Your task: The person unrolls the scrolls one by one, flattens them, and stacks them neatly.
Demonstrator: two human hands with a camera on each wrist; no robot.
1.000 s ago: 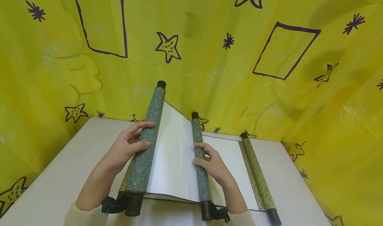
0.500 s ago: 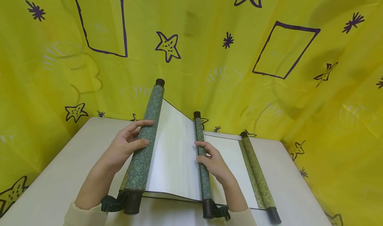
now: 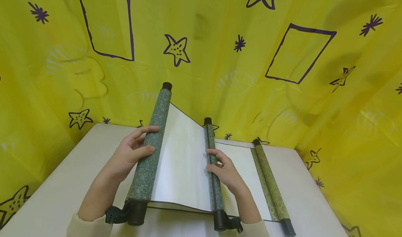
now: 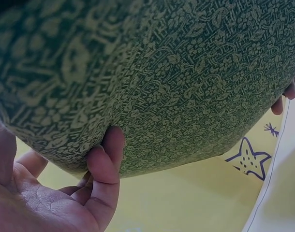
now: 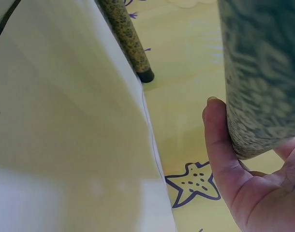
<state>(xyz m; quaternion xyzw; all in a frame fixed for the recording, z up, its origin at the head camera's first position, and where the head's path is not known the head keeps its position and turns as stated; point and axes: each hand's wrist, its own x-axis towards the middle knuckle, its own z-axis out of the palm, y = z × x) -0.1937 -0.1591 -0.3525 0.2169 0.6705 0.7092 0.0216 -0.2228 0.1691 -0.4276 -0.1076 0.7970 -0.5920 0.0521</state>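
Observation:
My left hand (image 3: pixel 125 156) grips the thick rolled end of a teal patterned scroll (image 3: pixel 154 153), thumb and fingers around it. Across a slack white span, my right hand (image 3: pixel 224 169) holds the scroll's thinner roller (image 3: pixel 215 191). Black knobs cap both rollers. The scroll is raised and tilted, its left end higher. From beneath, the left wrist view shows its floral patterned backing (image 4: pixel 200 92) with fingertips at the edge. In the right wrist view, fingers curl around the thin roller (image 5: pixel 263 96).
Under the held scroll, a second scroll with an olive roller (image 3: pixel 272 181) and white paper (image 3: pixel 243 177) lies partly unrolled on the pale table (image 3: pixel 66 184). A yellow curtain (image 3: pixel 204 66) with purple drawings hangs close behind and around the table.
My left hand has shifted slightly left with the thick roll, and my right hand slightly right with the thin roller. The white span between them is a little wider.

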